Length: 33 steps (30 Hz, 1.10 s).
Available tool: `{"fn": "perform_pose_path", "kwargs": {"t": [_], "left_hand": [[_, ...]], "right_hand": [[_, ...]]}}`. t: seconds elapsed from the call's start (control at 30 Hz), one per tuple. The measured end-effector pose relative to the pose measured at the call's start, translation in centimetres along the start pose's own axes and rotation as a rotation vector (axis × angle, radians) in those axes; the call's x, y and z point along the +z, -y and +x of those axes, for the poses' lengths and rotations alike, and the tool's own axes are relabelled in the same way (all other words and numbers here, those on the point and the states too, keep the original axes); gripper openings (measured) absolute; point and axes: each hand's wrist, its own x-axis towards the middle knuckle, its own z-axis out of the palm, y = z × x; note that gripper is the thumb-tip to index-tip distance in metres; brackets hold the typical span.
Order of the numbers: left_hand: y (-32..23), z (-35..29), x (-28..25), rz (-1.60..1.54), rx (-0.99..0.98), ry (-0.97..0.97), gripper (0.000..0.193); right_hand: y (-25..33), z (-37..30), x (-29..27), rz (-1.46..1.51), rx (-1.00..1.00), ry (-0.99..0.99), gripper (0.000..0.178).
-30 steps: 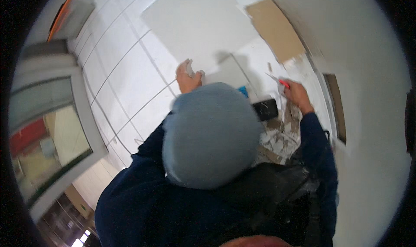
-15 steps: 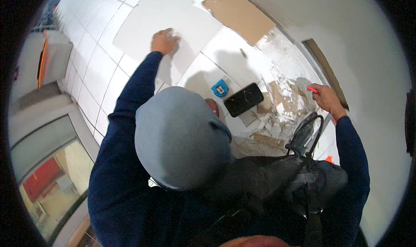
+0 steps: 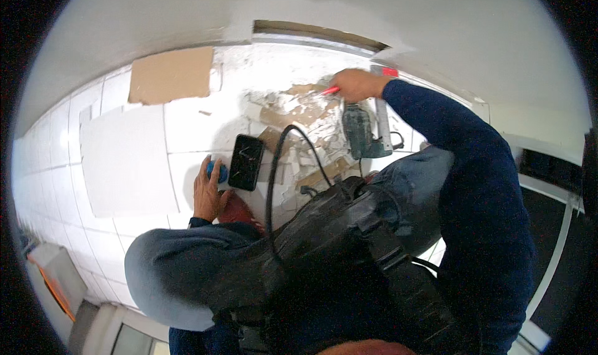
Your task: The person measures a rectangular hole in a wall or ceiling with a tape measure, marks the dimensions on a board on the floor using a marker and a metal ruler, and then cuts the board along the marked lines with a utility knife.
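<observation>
My left hand [image 3: 208,193] is on the floor side of my knee, its fingers closed around a blue tape measure [image 3: 222,172]. Just right of it lies a black phone [image 3: 245,162] with scratch-like light marks on its face. My right hand [image 3: 358,84] grips a thin red pen-like tool [image 3: 331,91], its tip over broken plaster and scraps [image 3: 305,112] near the wall. Below that hand, a dark green corded power tool [image 3: 360,130] rests on the floor beside a pale straight strip [image 3: 382,121].
A large white panel [image 3: 124,165] lies on the tiles at left, with a brown cardboard piece [image 3: 171,76] beyond it. A long brown-edged gap [image 3: 321,34] runs low in the wall [image 3: 311,3]. A black cable [image 3: 271,187] loops up near my legs.
My left hand has left the white panel and come to the tape measure, taking hold of it. My right hand still holds the red tool. The view has turned to the right.
</observation>
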Motion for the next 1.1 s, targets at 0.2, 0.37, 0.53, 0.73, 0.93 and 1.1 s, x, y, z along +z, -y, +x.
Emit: {"fn": "perform_pose_path", "kwargs": {"t": [0.2,0.37,0.53,0.73,0.93,1.1], "left_hand": [[0.4,3.7,1.0,0.123,-0.043,-0.062,0.056],[2.0,6.3,-3.7,-0.936,-0.418,-0.067,0.046],[-8.5,14.4,-15.0,-1.089,-0.186,0.242,0.063],[-15.2,16.4,-16.5,-0.609,0.174,0.296,0.089],[-13.8,15.5,-14.6,-0.472,0.067,0.270,0.095],[-12.3,14.8,-13.9,-0.780,-0.011,0.517,0.075]], "right_hand": [[6.5,-2.9,-2.0,0.219,-0.089,0.046,0.025],[7.4,-2.1,-0.6,0.622,-0.134,-0.308,0.029],[14.2,-1.6,-4.4,1.382,-0.003,-0.061,0.042],[17.0,-2.0,-6.5,1.603,-0.036,-0.222,0.044],[17.3,-2.0,-6.0,1.598,-0.001,-0.222,0.032],[17.7,-2.5,-6.8,1.478,-0.049,-0.154,0.029]]}}
